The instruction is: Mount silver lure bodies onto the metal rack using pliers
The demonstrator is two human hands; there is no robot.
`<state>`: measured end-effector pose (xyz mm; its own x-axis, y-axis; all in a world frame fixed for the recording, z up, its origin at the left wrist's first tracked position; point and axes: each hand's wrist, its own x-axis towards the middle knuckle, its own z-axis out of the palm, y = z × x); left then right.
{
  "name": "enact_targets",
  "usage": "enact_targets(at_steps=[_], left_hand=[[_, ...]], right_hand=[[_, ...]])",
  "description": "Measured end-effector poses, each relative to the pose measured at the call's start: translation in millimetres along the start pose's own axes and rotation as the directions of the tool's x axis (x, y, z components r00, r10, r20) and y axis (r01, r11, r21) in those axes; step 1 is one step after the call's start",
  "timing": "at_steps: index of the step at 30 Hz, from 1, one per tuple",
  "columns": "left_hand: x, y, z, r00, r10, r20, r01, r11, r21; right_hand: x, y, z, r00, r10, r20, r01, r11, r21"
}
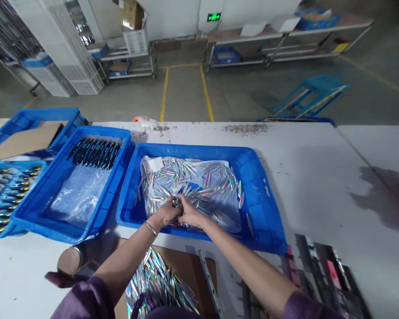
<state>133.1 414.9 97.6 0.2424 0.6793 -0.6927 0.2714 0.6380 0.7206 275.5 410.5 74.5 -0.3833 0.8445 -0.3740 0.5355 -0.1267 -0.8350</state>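
Observation:
Both hands meet over a large blue bin (266,204) that holds a white sheet and many slim, silver, holographic fishing lures (182,168). My left hand (166,212), with a bangle at the wrist, has its fingers curled round a small bunch of these lures. Pressing on the same bunch from the other side is my right hand (190,214), its fingers closed too. The fingers hide most of what is held. Nearer my body, a heap of similar lures (153,279) lies on brown cardboard (176,257).
Left of the bin stands a blue tray (76,190) with a row of dark lures (96,153). Another tray (15,195) holds gold-and-black lures. A round container (71,259) sits near my left forearm, a metal strip (209,283) between my arms. A blue stool (314,95) stands beyond the table.

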Motion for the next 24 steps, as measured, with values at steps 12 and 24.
enact_targets(at_steps=[12, 24], left_hand=[[-151, 21, -1.3, 0.938, 0.314, -0.148, -0.331, 0.937, -0.112], [-255, -134, 12.9, 0.962, -0.041, -0.269, -0.073, 0.914, -0.399]], right_hand=[[-98, -112, 1, 0.96, -0.264, -0.098, 0.264, 0.964, -0.012], [-173, -85, 155, 0.962, -0.12, 0.244, 0.152, 0.981, -0.117]])
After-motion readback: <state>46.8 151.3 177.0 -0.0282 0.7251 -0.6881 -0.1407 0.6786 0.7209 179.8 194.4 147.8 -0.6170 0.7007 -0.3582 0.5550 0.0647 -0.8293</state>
